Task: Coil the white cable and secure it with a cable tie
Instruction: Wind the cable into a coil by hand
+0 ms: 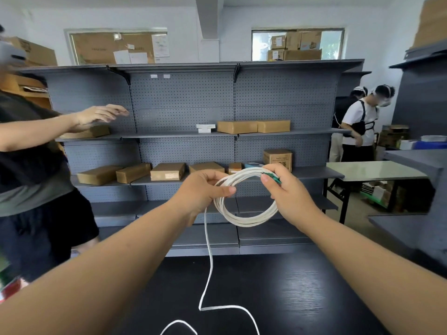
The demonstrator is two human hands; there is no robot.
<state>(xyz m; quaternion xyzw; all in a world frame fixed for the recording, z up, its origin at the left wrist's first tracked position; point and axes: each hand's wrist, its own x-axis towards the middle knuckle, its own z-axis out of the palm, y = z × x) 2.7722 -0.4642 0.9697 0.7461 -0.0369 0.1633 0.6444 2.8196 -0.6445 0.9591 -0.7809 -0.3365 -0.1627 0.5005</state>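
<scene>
Aloft, both hands, left hand (203, 189) and right hand (287, 189), gripping white cable (244, 218) coil, tail trailing onto black table (290, 286).

One white cable (244, 220), one green tie (273, 177), two hands (200, 192) (287, 192).

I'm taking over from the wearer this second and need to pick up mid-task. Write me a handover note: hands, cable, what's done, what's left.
Left hand: grips the left side of the white cable coil.
Right hand: pinches the coil's upper right, with a small green piece at its fingers; tie or connector, cannot tell.
Done: several loops wound, held in the air above the black table.
Left: a loose tail hangs from the left hand onto the table; wind it in, then tie the coil.
</scene>
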